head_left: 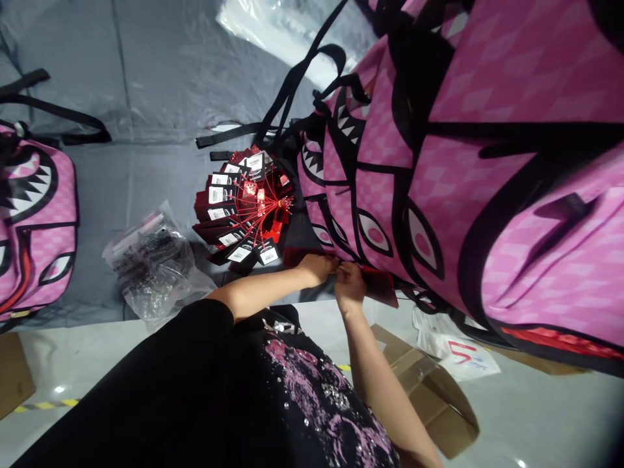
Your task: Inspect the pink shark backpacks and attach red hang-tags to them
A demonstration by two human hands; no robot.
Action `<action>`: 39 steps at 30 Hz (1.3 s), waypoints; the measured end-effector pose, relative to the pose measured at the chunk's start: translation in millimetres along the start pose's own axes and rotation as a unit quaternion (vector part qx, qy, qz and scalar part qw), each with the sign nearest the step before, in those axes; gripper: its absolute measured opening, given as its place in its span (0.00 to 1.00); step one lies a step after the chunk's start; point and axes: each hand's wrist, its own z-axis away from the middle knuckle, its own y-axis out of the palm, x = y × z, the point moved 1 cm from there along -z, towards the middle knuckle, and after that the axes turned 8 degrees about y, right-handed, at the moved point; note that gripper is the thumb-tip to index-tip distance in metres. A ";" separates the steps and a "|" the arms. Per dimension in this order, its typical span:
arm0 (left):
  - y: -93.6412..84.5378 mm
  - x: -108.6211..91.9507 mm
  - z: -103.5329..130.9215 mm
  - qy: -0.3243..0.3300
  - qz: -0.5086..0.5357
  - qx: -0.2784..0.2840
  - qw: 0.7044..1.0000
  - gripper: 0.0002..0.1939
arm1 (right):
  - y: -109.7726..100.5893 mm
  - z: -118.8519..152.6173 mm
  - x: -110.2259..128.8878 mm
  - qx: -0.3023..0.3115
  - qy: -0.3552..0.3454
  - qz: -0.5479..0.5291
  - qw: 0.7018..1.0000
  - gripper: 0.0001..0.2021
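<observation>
At the table's front edge, my left hand [316, 269] and my right hand [350, 281] nearly touch at the fingertips beside the row of pink backpacks [375, 227]. Both have closed fingers, and what they pinch is too small to make out. A dark red tag [381, 286] sticks out to the right of my right hand, and more dark red shows behind my left hand. Left of the backpacks lies a fanned bundle of red and black tags [238, 211] with white labels, its red strings gathered at one point.
A clear plastic bag [158, 263] with black pieces lies on the grey-covered table [160, 162]. Another pink backpack [49, 227] is at the far left. Clear plastic [277, 32] lies at the back. Cardboard boxes [433, 396] and a white bag [463, 357] are below the table edge.
</observation>
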 end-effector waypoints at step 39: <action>-47.0 5.2 55.8 -0.100 0.244 -0.235 0.936 0.09 | 21.4 57.8 82.0 0.010 -0.133 0.031 0.991 0.11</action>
